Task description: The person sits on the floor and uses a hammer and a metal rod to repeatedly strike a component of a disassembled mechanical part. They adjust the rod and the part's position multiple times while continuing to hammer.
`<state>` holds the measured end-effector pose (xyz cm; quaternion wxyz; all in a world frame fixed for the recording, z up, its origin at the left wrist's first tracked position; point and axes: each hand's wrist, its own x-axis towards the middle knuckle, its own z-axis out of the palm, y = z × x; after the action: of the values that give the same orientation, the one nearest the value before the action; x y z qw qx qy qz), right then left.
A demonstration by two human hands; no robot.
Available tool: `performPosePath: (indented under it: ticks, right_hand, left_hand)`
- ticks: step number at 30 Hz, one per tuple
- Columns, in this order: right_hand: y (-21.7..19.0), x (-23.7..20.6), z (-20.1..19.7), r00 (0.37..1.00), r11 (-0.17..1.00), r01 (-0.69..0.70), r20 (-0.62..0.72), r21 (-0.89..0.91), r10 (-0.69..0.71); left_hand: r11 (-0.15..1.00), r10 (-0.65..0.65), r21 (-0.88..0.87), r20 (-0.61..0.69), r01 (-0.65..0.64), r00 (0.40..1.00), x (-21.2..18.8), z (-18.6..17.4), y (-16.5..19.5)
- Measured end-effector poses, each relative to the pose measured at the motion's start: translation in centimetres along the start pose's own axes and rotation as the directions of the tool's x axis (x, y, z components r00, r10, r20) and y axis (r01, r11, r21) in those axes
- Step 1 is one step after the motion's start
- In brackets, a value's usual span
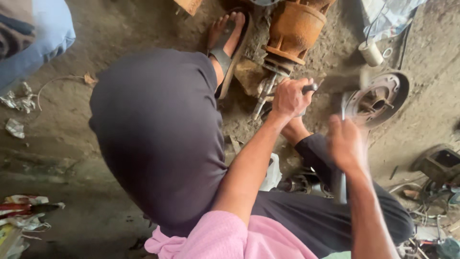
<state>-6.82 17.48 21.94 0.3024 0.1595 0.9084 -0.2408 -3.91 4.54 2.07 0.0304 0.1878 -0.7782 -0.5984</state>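
Right hand (346, 144) was blurred, fist wrapped round a metal bar (341, 184) — near the grey round plate (378, 98). Left hand (291, 97) gripped a dark-handled tool (309, 88) against the shaft (264, 98) below the rusty housing (293, 29) — sandalled foot (226, 36) beside it.

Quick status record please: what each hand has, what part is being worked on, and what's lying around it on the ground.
left hand: fist closed around a dark-tipped tool handle, beside the rusty part
right hand: blurred, gripping a metal rod that runs down past the wrist
work piece: rusty flanged housing on the dirt floor
nearby: round metal hub plate to the right; small white roll above it
posture: squatting, sandalled foot next to the housing
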Motion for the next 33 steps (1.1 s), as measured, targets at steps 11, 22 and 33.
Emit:
performPosePath:
  ticks: [11,22,33]
  right_hand:
    - [-1.4,-3.6,-3.2,0.979,0.77,-0.182,0.042,0.611,0.197]
    - [-3.9,-1.3,-2.3,0.927,0.88,-0.373,0.164,0.294,0.338]
    - [-3.5,0.2,-6.3,0.865,0.655,0.475,-0.446,0.587,-0.229]
  left_hand:
    - [0.999,0.002,0.032,0.046,-0.004,0.999,-0.2,0.6,0.0]
    - [0.996,-0.051,-0.077,0.049,0.054,0.998,0.7,-0.7,0.6]
    - [0.998,-0.067,-0.009,0.004,0.067,0.998,0.0,-0.2,-0.2]
